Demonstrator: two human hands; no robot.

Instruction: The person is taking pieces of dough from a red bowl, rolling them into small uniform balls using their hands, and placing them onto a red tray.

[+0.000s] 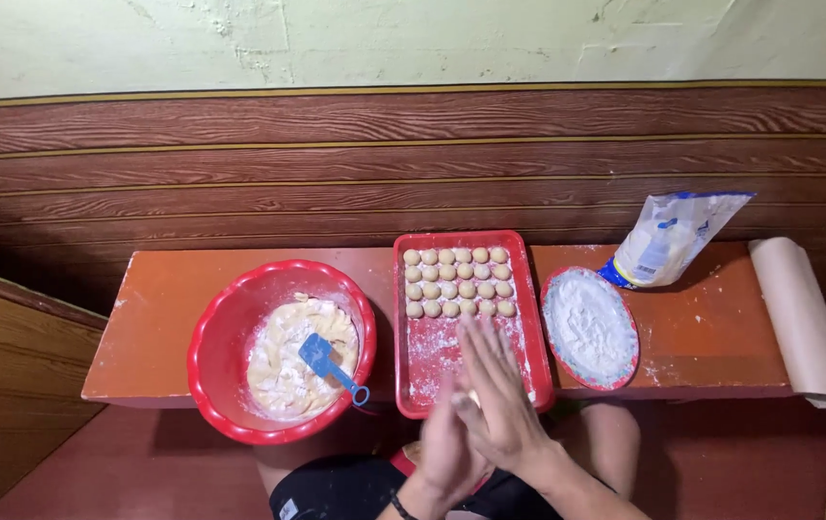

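My left hand (442, 441) and my right hand (496, 390) are pressed palm to palm over the near end of a red rectangular tray (538, 332). A bit of pale dough (472, 396) shows between the palms. Several small round dough balls (458, 281) lie in rows at the far end of the floured tray. Left of the tray, a red round basin (215, 327) holds a mass of pale dough (283, 371) with a blue scraper (328, 363) lying in it.
A red oval plate (629, 371) heaped with white flour sits right of the tray. Behind it leans a white and blue flour bag (668, 241). A roll of brown paper (803, 318) lies at the bench's right end. The orange bench (157, 318) stands against a wood-panelled wall.
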